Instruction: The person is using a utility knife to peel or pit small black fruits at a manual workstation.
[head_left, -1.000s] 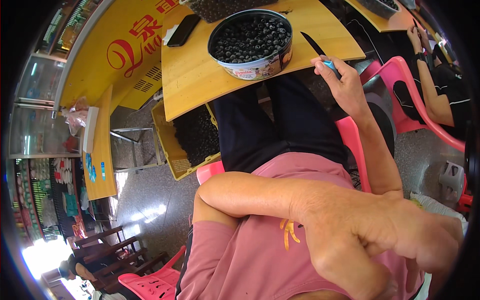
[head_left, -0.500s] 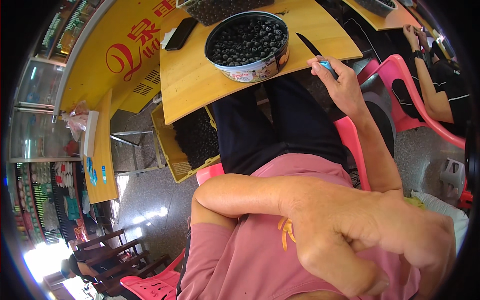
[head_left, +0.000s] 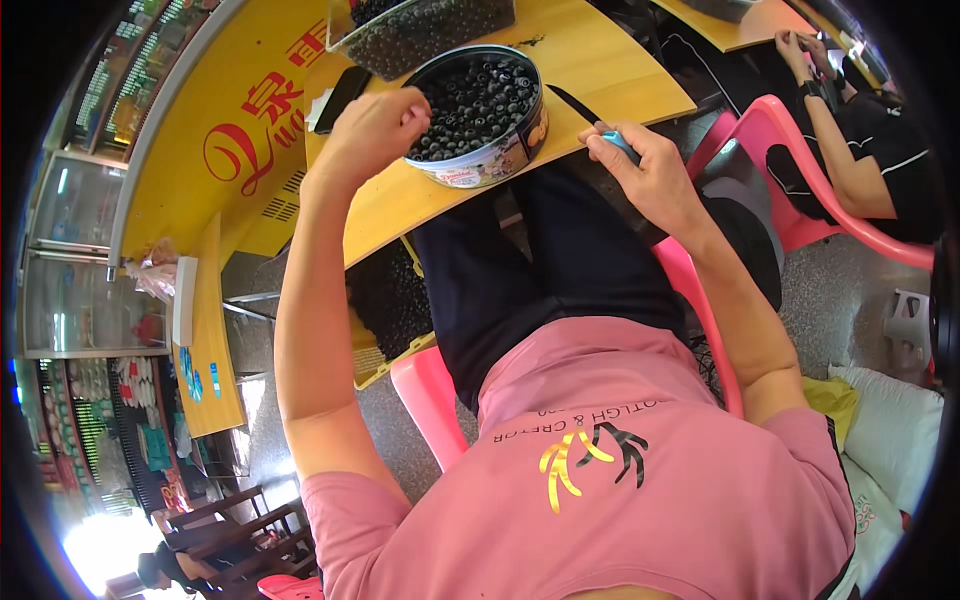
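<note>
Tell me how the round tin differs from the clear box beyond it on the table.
The tin is round, while the box has straight sides. The tin's wall is opaque and printed in colours; the box's wall is see-through. The left hand overlaps the tin's left rim in view, whereas the box is cut off by the picture's top edge. Both stand on the yellow table and hold small dark pieces.

Table, yellow wood-grain top (head_left: 600, 65). Bearing: one round printed tin (head_left: 480, 168), open, well filled with small dark rounded pieces (head_left: 480, 112); one clear rectangular plastic tub (head_left: 430, 38) of similar pieces, just beyond; one flat black phone-like object (head_left: 343, 92), left, beside white paper (head_left: 318, 106); dark crumbs (head_left: 530, 42) near the tub.
</note>
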